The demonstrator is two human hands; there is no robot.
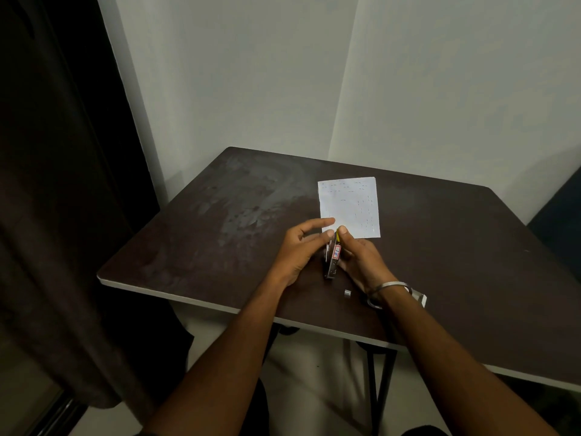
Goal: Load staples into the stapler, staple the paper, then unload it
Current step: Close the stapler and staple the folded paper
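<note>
Both hands, left [301, 247] and right [361, 259], grasp stapler [334, 258] over dark table [220, 234]. Paper [352, 206] lies beyond; pale walls [251, 73] behind.

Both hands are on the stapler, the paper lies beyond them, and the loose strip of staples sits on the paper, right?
Not quite. The head view shows the staples on the bare table, near the right hand, not on the paper. Both hands, left too, are on the stapler.

Single head view, looking forward and down, close over table [195, 247] near edge.
</note>
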